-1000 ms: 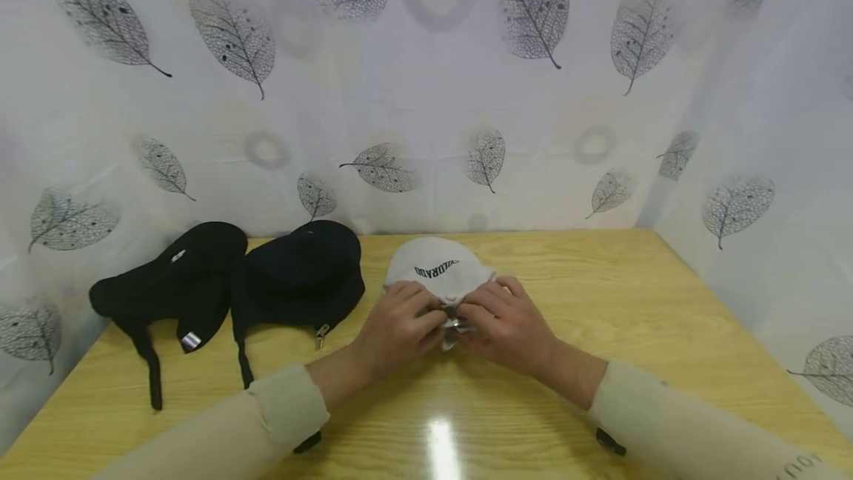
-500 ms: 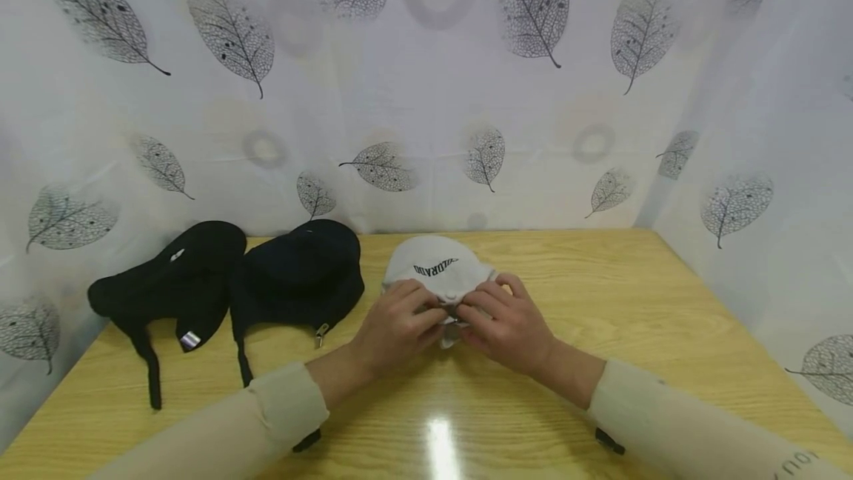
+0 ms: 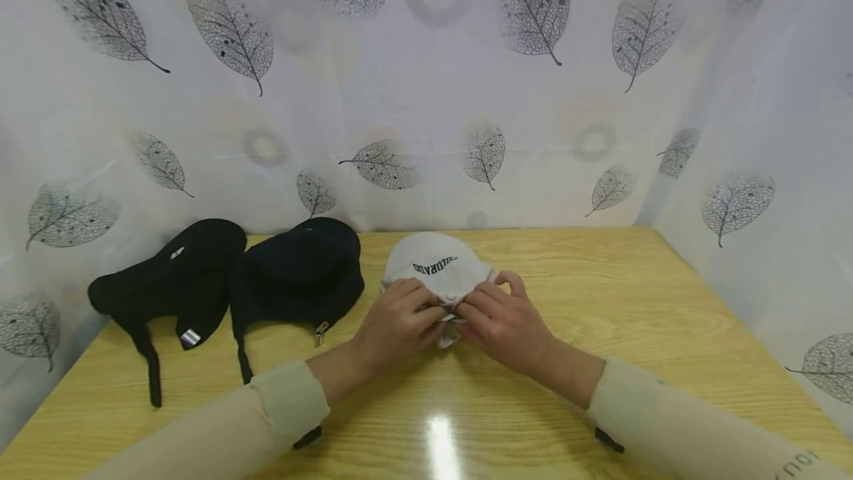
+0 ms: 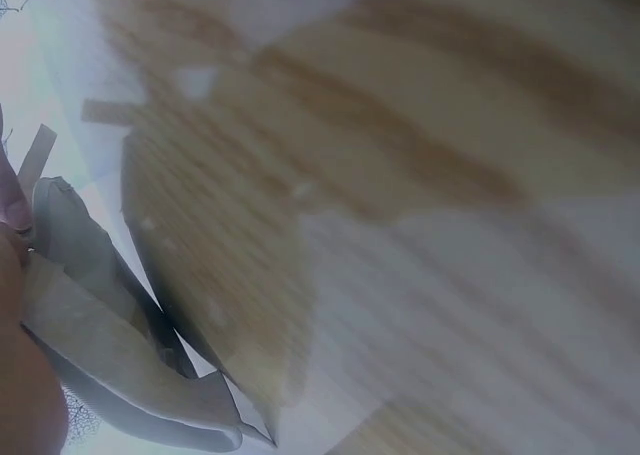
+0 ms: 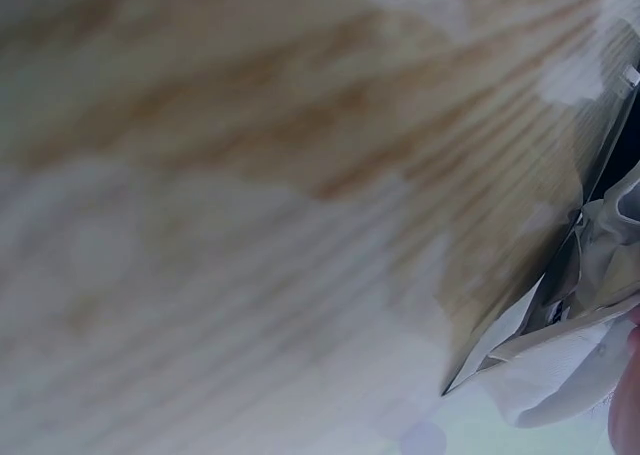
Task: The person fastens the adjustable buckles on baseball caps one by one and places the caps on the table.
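Both forearms reach in over the table (image 3: 600, 295), meeting at its middle. The left hand (image 3: 395, 326) and right hand (image 3: 508, 324) curl their fingers, pinching the near strap of the white cap (image 3: 436, 267), lettered black, lying crown up.

Head view: the back strap and buckle of the white fabric cap with black lettering (image 3: 436, 270) are covered by the left hand (image 3: 395, 324) and right hand (image 3: 508, 326), so the fingers' hold there cannot be made out. Both wrist views are blurred; the pale wooden surface (image 4: 420, 175) fills them. White cap fabric is cut off at the frame edges.
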